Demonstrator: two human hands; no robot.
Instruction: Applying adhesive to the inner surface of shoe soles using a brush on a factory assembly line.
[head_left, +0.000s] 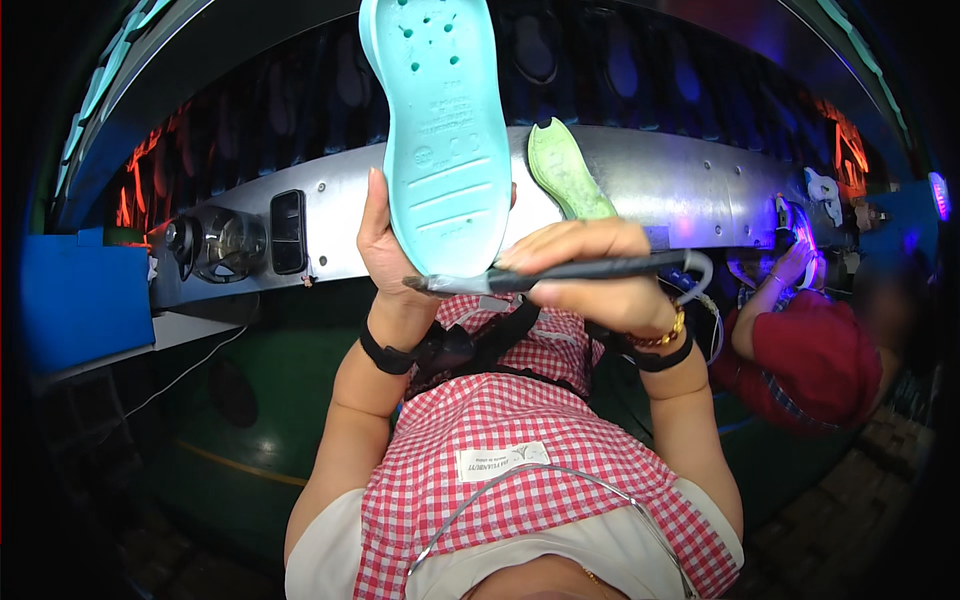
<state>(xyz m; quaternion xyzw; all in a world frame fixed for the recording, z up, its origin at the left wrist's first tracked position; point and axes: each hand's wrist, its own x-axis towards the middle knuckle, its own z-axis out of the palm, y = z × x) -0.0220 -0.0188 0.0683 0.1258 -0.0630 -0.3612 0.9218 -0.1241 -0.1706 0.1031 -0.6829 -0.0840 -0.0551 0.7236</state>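
Note:
My left hand [385,250] grips a light blue shoe sole [445,150] by its lower end and holds it up in front of me. Several small holes dot the far end of the sole, and raised bars cross its near half. Closed around the dark handle of a glue brush [620,267] is my right hand [605,295]. The brush lies across the near edge of the sole, its bristles close to my left wrist. A pale tube curves from the handle's right end. The fingers of my left hand behind the sole are mostly hidden.
A green shoe sole [560,165] lies on the metal bench [690,185], right of the blue one. On the bench's left stand a glass jug [235,245] and a black phone-like object [288,232]. A person in red [815,350] works under purple light at right.

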